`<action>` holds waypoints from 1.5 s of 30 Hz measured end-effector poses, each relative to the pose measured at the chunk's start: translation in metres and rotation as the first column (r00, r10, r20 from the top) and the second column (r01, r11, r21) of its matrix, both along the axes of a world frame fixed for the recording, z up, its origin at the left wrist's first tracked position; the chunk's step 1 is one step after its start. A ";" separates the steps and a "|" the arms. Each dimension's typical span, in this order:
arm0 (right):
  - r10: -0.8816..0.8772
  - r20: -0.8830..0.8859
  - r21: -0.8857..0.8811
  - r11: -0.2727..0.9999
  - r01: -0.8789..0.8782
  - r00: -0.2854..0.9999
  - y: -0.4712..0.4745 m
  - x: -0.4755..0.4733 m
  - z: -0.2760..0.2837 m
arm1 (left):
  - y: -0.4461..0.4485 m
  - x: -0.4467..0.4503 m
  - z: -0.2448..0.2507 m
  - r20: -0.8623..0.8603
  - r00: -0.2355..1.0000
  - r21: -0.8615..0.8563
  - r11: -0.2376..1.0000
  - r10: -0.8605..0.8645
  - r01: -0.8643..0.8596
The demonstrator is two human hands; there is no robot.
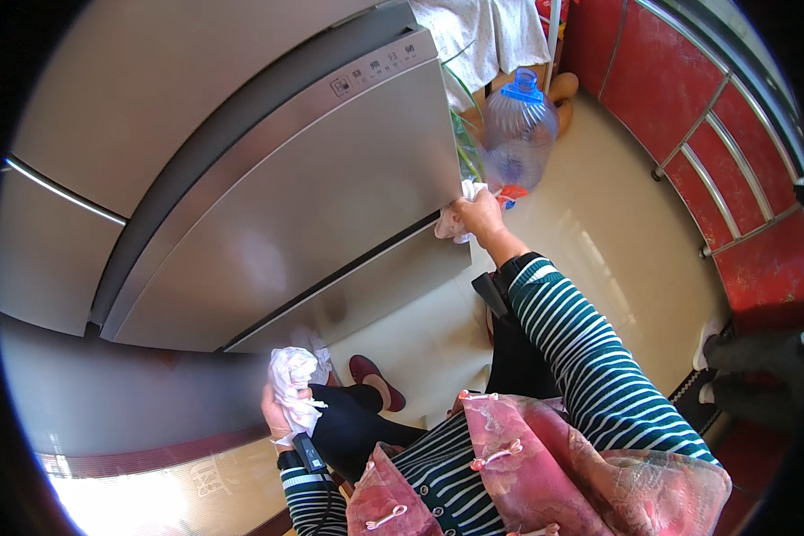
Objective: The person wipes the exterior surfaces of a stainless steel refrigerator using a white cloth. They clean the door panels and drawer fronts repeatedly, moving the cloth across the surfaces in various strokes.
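My right hand (481, 216) pinches a white crumpled cloth (450, 226) at the lower right corner of a grey metallic refrigerator door panel (295, 194). My left hand (276, 410) is lower, near my knee, with its fingers around a bunched white cloth (292, 375) that has faint pink marks. The panel fills the space before me and bears printed writing along its upper trim. Below a dark gap lies the lower refrigerator strip (375, 281). Parts of both cloths are hidden by my fingers.
A large clear-blue plastic water bottle (521, 137) stands beyond my right hand, by green leaves (467, 147). Red cabinets (677, 74) curve along the right. Another person's legs (750, 375) are at the right edge. Beige tiles (589, 201) cover the floor.
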State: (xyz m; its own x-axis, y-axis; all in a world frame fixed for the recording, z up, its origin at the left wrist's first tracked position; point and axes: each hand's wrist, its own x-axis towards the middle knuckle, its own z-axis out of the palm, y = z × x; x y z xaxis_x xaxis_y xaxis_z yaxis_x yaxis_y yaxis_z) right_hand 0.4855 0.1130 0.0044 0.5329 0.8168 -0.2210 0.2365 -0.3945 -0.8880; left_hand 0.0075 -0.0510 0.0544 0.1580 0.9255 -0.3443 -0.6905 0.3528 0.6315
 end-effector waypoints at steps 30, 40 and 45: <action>0.152 -0.096 0.136 0.981 -0.138 0.984 -0.006 0.008 -0.010 | 0.000 -0.004 -0.004 -0.067 0.997 0.024 0.999 0.039 -0.037; -0.071 -0.583 0.047 0.992 0.120 0.809 0.004 0.019 -0.011 | 0.000 -0.008 -0.006 -0.066 0.997 0.021 0.999 0.027 -0.026; -0.024 -0.799 0.129 0.969 0.210 0.600 0.008 0.029 -0.028 | -0.002 -0.017 -0.013 -0.040 0.999 0.027 0.999 0.026 -0.025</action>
